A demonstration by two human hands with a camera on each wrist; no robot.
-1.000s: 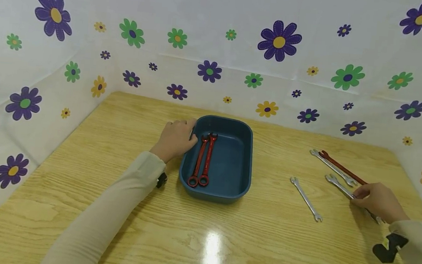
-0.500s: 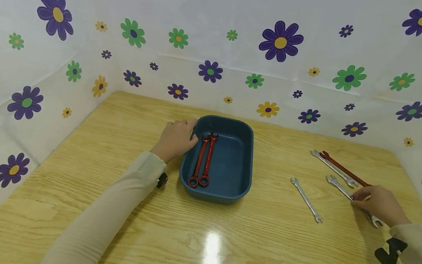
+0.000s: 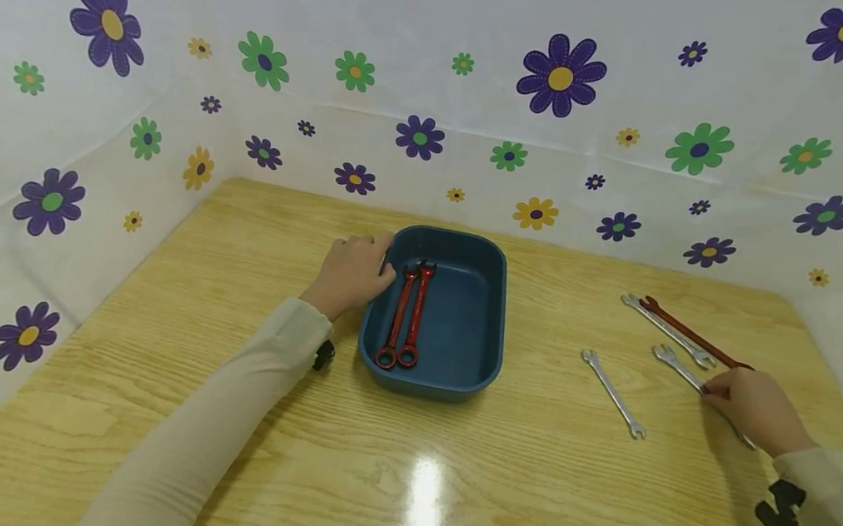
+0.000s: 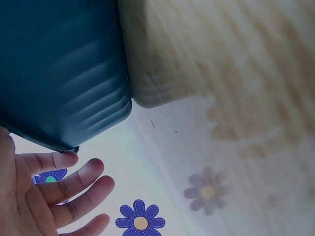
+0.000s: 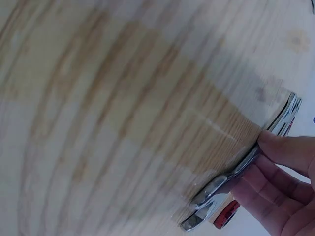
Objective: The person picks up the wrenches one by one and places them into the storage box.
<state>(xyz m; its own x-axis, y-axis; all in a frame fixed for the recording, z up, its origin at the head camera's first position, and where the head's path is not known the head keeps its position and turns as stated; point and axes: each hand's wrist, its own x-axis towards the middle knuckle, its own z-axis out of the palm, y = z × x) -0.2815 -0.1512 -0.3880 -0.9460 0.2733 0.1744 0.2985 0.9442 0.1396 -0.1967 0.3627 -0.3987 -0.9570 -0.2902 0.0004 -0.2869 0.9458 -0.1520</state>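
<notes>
A blue bin [image 3: 461,325] stands mid-table with two red combination wrenches lying in it, one red wrench [image 3: 399,315] left of the other [image 3: 417,313]. My left hand [image 3: 351,278] grips the bin's left rim, thumb over the inside. In the left wrist view, the index fingertip touches the rim while the other fingers spread below it. At the right, my right hand [image 3: 758,409] pinches a silver wrench [image 3: 676,365] around its middle, between thumb and fingers. The right wrist view shows this silver wrench [image 5: 219,184] close to the tabletop; the palm side hides part of it.
Behind the pinched wrench lie another silver wrench [image 3: 664,328] and a dark red wrench [image 3: 694,333], side by side. A smaller silver wrench [image 3: 613,394] lies between them and the bin. White flowered cloth [image 3: 466,91] borders the wooden table [image 3: 328,472].
My right hand has shifted slightly over the silver wrench, keeping its pinch, and the wrench's near end shows differently beneath it. My left hand and the bin stay put.
</notes>
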